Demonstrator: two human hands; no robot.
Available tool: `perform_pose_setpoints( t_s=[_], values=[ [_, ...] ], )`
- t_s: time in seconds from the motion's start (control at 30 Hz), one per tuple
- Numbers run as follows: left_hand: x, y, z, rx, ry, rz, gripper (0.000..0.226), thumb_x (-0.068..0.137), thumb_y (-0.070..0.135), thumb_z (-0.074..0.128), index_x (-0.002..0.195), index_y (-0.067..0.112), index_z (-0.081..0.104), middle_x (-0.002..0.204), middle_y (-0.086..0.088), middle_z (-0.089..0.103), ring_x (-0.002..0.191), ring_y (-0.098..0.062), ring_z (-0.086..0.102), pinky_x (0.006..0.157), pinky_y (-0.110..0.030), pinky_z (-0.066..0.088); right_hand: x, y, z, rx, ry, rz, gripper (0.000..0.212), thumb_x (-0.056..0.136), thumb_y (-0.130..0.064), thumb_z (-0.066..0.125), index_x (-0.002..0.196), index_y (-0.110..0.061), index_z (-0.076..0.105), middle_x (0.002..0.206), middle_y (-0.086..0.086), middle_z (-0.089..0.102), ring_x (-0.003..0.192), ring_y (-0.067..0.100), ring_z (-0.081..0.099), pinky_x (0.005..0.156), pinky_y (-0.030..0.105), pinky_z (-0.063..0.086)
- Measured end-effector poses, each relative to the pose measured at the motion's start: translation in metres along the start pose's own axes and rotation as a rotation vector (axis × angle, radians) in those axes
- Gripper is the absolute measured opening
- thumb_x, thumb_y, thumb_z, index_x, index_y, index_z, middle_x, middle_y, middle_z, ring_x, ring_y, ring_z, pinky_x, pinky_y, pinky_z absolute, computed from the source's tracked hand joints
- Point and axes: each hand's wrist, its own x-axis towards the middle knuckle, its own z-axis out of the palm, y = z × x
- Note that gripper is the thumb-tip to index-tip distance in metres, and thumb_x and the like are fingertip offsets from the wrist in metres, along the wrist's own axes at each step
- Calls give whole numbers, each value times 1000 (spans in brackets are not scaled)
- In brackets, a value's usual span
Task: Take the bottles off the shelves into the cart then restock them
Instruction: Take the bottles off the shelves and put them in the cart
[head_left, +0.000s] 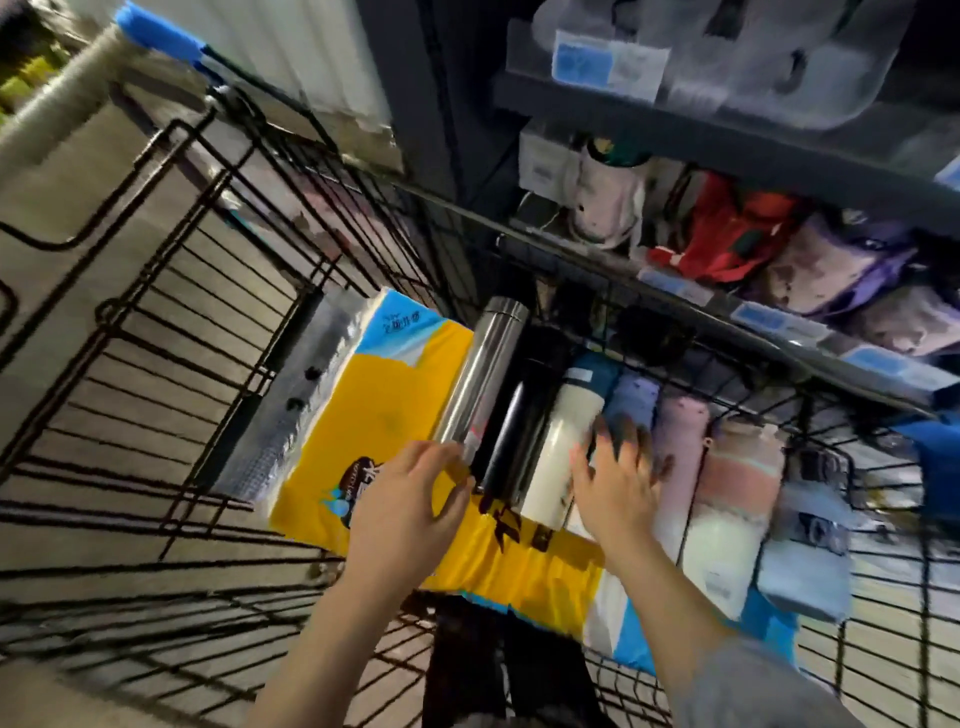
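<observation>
Several bottles lie side by side in the black wire cart (171, 291), on a yellow package (384, 410): a steel bottle (480, 374), a black bottle (517, 421), a white bottle (558, 447), a lilac one (631, 400), a pink one (680, 441) and a peach-and-white one (732, 499). My left hand (410, 499) is at the bottom end of the steel bottle, fingers curved around it. My right hand (618, 478) lies spread with straight fingers over the white and lilac bottles. The picture is motion-blurred.
The dark shelf unit (727, 150) stands right behind the cart, with bags, a pale cup (608, 202) and blue price tags (753, 317) on its edges. A light blue pack (805, 566) lies at the cart's right end. Grey floor shows to the left.
</observation>
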Motion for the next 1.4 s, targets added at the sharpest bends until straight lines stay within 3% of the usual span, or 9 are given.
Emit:
perform_pose_setpoints(
  t_s=[0.1,0.33,0.53,0.63,0.8,1.1,1.2,1.3,1.4],
  values=[
    [50,0,25,-19,16,8,40,91,38,63,127,22,57,125,0,54,107,-20,56,77,-26,47,3,9,17,-28,111,-4,50,93,-44,38,131,-18,59,139,11,53,127,36,46,106,61,27],
    [122,-8,66,74,-3,-76,72,89,50,61,149,26,31,147,-10,38,128,-31,43,96,-39,44,3,18,29,-103,243,-60,49,92,-47,44,129,-20,60,143,8,49,131,35,42,111,55,22],
    [127,-19,80,60,-15,-66,80,87,49,63,152,29,21,143,-8,42,124,-27,45,94,-40,50,2,20,30,-87,241,-68,56,94,-54,33,133,-20,56,146,8,46,133,36,41,112,56,20],
    [128,-17,77,20,-26,-78,80,87,46,65,152,31,21,144,-7,43,126,-26,46,95,-40,50,1,18,29,-78,234,-65,57,95,-55,31,134,-20,55,147,7,45,134,36,40,112,57,20],
    [109,-21,48,-86,32,-54,81,85,35,72,151,32,26,145,1,46,127,-19,45,89,-22,34,2,18,26,-62,197,-60,64,97,-59,18,135,-21,52,148,7,43,134,36,39,112,57,18],
    [30,-80,-7,-11,158,-167,85,74,31,81,146,33,37,142,-9,49,119,-34,52,84,-53,52,-1,-7,13,61,232,53,67,92,-67,22,140,-23,38,146,12,41,136,32,29,109,63,24],
    [21,-86,-15,5,207,-184,84,72,25,84,145,26,42,140,-10,51,118,-34,52,84,-50,48,1,-42,7,137,222,27,73,86,-69,31,138,-20,43,149,13,33,140,29,20,113,63,12],
    [22,-91,-15,-14,227,-192,86,71,23,84,144,29,40,140,-10,51,120,-34,51,86,-51,48,8,-70,7,89,79,4,88,82,-80,21,142,-17,39,158,10,15,147,27,4,116,54,-8],
    [23,-96,-9,5,214,-183,91,69,23,85,145,34,36,143,-11,47,122,-34,49,88,-54,49,11,-82,11,17,42,28,90,84,-78,26,147,-13,31,159,10,11,148,28,0,116,53,-11]
  ],
)
